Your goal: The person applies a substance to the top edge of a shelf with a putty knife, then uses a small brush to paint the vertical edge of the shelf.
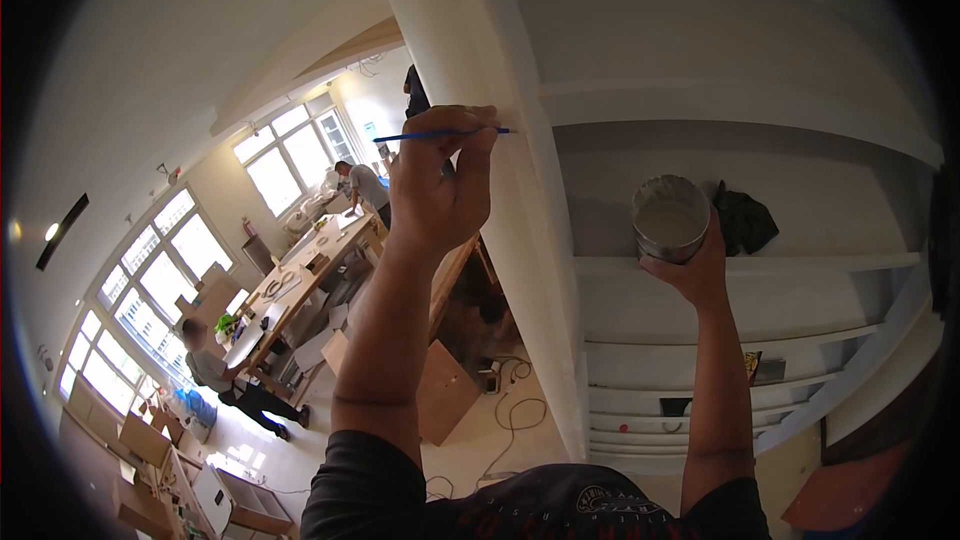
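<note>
My left hand point(445, 180) is raised, fingers pinched round a thin paintbrush point(400, 137) with a blue handle. The brush tip points right, at the white upright edge point(530, 145) of a shelving unit; whether it touches cannot be told. To the right, my right hand point(705, 265) is wrapped round a round, stained can point(670, 220) with pale grey contents, probably paint. The can is tilted towards me, in front of a white shelf point(830, 262). A dark crumpled cloth point(745, 220) lies on that shelf beside the can.
Lower shelves point(720, 395) hold a few small items. Down on the left, a long wooden worktable point(290, 290) bears tools and boards. One person point(215, 365) stands beside it, another person point(368, 188) bends over its far end. A cable point(515, 425) and a plywood sheet point(447, 395) lie below.
</note>
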Motion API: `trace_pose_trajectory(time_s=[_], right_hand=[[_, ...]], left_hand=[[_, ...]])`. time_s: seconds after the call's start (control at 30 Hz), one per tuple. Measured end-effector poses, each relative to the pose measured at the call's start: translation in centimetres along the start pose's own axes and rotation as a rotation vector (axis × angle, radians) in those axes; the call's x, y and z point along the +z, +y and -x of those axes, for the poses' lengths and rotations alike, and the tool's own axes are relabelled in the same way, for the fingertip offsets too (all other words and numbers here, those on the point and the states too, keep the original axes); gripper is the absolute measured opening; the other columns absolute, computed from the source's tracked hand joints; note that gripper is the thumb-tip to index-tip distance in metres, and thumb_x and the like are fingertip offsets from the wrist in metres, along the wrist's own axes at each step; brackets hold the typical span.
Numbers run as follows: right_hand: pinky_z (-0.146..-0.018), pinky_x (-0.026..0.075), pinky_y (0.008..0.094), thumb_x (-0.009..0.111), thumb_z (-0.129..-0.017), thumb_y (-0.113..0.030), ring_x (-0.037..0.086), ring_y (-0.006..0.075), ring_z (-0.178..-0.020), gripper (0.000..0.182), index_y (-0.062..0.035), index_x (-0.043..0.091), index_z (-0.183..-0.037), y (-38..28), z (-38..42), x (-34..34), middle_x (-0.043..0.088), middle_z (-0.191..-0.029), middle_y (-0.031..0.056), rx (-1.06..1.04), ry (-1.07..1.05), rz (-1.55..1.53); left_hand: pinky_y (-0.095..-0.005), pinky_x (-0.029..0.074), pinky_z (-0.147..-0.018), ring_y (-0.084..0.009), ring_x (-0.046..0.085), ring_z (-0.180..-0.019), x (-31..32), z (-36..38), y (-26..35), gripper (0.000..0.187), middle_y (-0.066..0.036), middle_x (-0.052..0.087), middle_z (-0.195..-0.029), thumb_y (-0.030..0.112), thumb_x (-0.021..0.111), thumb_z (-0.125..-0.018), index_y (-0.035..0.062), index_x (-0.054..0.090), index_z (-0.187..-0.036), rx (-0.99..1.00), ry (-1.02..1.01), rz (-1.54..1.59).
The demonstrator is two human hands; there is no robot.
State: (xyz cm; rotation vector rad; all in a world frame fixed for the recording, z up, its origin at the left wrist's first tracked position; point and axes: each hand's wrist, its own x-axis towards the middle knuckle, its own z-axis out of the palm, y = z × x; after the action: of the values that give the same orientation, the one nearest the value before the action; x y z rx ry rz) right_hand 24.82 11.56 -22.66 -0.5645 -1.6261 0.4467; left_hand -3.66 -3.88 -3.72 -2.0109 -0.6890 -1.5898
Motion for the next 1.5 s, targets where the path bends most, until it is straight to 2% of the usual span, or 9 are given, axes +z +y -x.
trace_pose_trajectory(time_s=[0.13, 0.23, 0.83, 1.3, 1.4, 1.5], right_hand=[[-0.103, 0.056, 0.0443, 0.098, -0.057, -0.03, 0.068, 0.0322, -0.123, 0.112, -0.0019, 0.043, -0.151, 0.0, 0.0, 0.0, 0.065, -0.135, 0.0174, 0.014, -0.002, -0.018], [-0.103, 0.056, 0.0443, 0.098, -0.057, -0.029, 0.067, 0.0321, -0.123, 0.111, -0.0022, 0.043, -0.15, -0.2, 0.0, 0.0, 0.065, -0.135, 0.0174, 0.011, 0.0, -0.008], [-0.103, 0.056, 0.044, 0.097, -0.057, -0.028, 0.068, 0.0315, -0.123, 0.109, -0.0035, 0.044, -0.15, -0.6, 0.0, 0.0, 0.066, -0.133, 0.0164, 0.019, -0.002, -0.024], [-0.107, 0.052, 0.0438, 0.096, -0.056, -0.022, 0.063, 0.0298, -0.127, 0.109, -0.0037, 0.044, -0.15, -1.1, 0.0, -0.1, 0.063, -0.137, 0.0152, 0.078, -0.018, -0.064], [-0.107, 0.052, 0.0436, 0.096, -0.055, -0.022, 0.063, 0.0295, -0.127, 0.109, -0.004, 0.044, -0.15, -0.8, 0.0, 0.1, 0.062, -0.137, 0.0148, 0.069, -0.017, -0.097], [-0.104, 0.056, 0.0443, 0.096, -0.057, -0.027, 0.068, 0.0314, -0.123, 0.109, -0.0029, 0.044, -0.15, -0.9, -0.1, -0.1, 0.066, -0.133, 0.0171, 0.026, -0.014, -0.033]], left_hand=[[-0.0337, 0.064, -0.088, -0.0253, 0.077, -0.104, 0.2, -0.2, -0.3, 0.023, -0.019, 0.074, -0.106, -0.005, 0.066, -0.099, 0.0001, 0.051, -0.117, 0.012, 0.021, -0.021], [-0.0348, 0.059, -0.094, -0.0259, 0.073, -0.111, 0.0, -0.4, 0.2, 0.025, -0.019, 0.07, -0.111, -0.01, 0.058, -0.103, 0.0012, 0.047, -0.122, -0.005, -0.024, -0.032], [-0.0384, 0.058, -0.099, -0.0261, 0.072, -0.113, -0.3, -0.9, 0.4, 0.025, -0.019, 0.07, -0.112, -0.01, 0.057, -0.104, 0.002, 0.047, -0.123, 0.001, -0.007, 0.032], [-0.0357, 0.057, -0.098, -0.0252, 0.071, -0.114, -0.4, -0.9, 0.5, 0.024, -0.02, 0.07, -0.116, -0.01, 0.056, -0.104, 0.0002, 0.047, -0.124, -0.04, -0.048, -0.026], [-0.0363, 0.057, -0.099, -0.0258, 0.072, -0.114, -0.4, -1.2, 0.3, 0.024, -0.02, 0.07, -0.115, -0.011, 0.056, -0.104, 0.0005, 0.047, -0.124, -0.028, -0.033, -0.018], [-0.0367, 0.057, -0.099, -0.0262, 0.072, -0.113, -0.5, -1.5, 0.5, 0.024, -0.02, 0.07, -0.113, -0.011, 0.056, -0.104, 0.0006, 0.047, -0.124, -0.027, -0.017, -0.009]])
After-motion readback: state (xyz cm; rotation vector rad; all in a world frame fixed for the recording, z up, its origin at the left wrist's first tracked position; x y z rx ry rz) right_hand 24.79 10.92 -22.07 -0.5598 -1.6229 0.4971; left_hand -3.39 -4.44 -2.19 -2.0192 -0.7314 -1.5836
